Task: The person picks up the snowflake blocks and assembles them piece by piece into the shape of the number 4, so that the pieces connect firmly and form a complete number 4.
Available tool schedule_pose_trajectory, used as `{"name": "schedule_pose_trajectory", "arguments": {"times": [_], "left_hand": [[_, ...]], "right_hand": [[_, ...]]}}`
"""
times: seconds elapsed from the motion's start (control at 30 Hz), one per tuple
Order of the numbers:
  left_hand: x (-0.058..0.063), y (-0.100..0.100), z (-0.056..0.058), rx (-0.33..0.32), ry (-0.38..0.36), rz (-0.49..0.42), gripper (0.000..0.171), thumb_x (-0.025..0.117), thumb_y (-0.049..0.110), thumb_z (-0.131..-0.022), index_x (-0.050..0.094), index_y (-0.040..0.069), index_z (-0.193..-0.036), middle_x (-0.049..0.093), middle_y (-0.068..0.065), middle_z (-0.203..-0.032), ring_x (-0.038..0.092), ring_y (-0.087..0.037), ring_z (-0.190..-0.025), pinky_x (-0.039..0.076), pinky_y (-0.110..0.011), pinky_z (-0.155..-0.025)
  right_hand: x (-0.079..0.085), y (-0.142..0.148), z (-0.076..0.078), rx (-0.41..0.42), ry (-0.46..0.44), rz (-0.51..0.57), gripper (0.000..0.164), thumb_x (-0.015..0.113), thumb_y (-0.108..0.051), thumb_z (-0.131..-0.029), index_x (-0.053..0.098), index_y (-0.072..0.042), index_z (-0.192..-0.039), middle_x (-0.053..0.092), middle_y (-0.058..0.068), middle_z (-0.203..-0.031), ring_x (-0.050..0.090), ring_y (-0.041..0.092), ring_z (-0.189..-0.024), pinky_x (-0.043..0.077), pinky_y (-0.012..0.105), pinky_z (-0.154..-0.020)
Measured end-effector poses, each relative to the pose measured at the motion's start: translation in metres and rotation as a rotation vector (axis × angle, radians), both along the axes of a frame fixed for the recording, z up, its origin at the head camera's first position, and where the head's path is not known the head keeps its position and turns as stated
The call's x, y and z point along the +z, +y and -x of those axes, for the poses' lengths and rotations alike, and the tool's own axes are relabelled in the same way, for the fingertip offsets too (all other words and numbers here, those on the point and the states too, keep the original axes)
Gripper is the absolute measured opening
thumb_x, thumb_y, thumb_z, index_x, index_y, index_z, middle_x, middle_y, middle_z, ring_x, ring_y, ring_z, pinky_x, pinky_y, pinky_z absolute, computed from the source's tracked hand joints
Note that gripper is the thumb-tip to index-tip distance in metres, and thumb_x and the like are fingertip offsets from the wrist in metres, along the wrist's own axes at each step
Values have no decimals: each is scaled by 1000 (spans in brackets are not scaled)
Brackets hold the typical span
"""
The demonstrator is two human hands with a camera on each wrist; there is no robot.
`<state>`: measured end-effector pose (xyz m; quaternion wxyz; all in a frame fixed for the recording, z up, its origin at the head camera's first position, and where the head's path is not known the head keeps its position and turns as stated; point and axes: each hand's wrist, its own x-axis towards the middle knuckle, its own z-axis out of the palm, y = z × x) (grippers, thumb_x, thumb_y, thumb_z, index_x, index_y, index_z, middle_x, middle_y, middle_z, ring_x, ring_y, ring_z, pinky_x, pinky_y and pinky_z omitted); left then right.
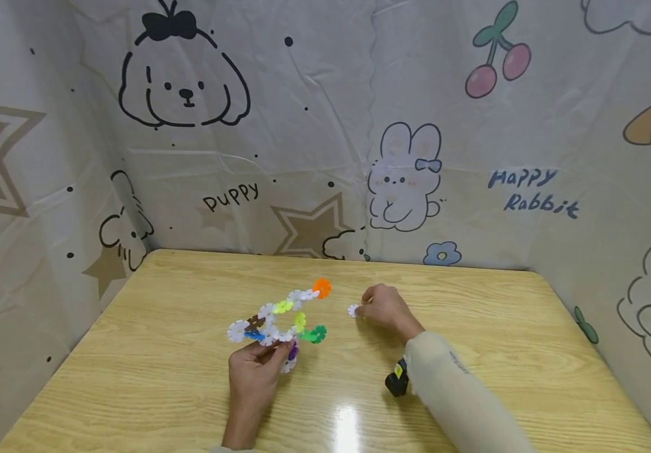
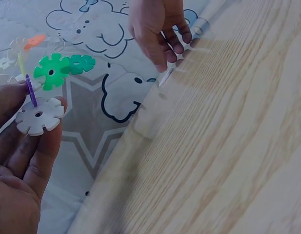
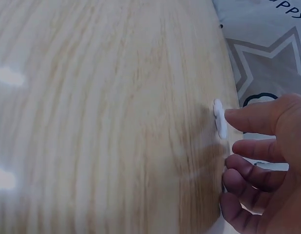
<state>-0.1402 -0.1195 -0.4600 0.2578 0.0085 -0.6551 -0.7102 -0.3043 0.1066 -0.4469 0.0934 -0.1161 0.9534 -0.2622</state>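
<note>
Between thumb and fingers, my left hand (image 1: 254, 375) pinches a chain of joined plastic snowflake discs (image 1: 269, 333). Held up over the table, it mixes white, yellow, blue and brown pieces, with an orange disc (image 1: 322, 288) at its far tip and a green disc (image 1: 318, 334) on the right. A purple disc (image 2: 31, 90) and a white disc (image 2: 39, 117) show beside the left thumb. Farther right, my right hand (image 1: 384, 308) reaches down to a loose white snowflake disc (image 3: 219, 119) on the table. Its thumb tip is right at the disc, with the other fingers loosely bent.
A small black object with a yellow mark (image 1: 397, 377) sits by the right sleeve (image 1: 456, 384). The wooden table (image 1: 189, 283) ends at a printed cloth backdrop (image 1: 303, 157), which also rises along both sides.
</note>
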Motion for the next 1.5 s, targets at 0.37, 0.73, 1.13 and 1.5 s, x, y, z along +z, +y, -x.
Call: {"name": "schedule_pose_trajectory", "arguments": {"times": [0.37,0.73,1.13,1.5], "left_hand": [[-2,2,1,-2,36,-6,12,73,-15,-82,70,-17,-93,70,-28,-86,72,-12,-72,57,-28,-66],[0,4,0,-12,-3,-24,12,74,-13,-82,71,-15,-94,71,-26,-86,72,-13,-74,57,-28,-67],[2,2,-4,-26,-41,1,14,76,-9,-83,72,-14,-96,71,-25,-90,72,-13,-75,57,-28,-69],[4,0,-2,-46,-81,-26,15,76,-7,-84,71,-13,-97,71,-25,-91,73,-17,-75,57,-30,-70]], "right_hand": [[-2,-4,0,-19,-1,-59,36,79,-28,-85,72,-4,-111,70,10,-108,60,23,-89,51,43,-83],[-1,-3,-1,5,7,-61,27,82,-24,-83,74,-5,-100,69,5,-94,60,20,-80,52,37,-74],[0,0,-6,56,-5,82,16,82,-7,-82,66,-4,-86,61,3,-81,54,19,-76,47,33,-72],[17,-5,-27,181,7,223,5,75,-10,-90,74,-9,-85,63,-2,-76,52,16,-71,44,30,-64]]}}
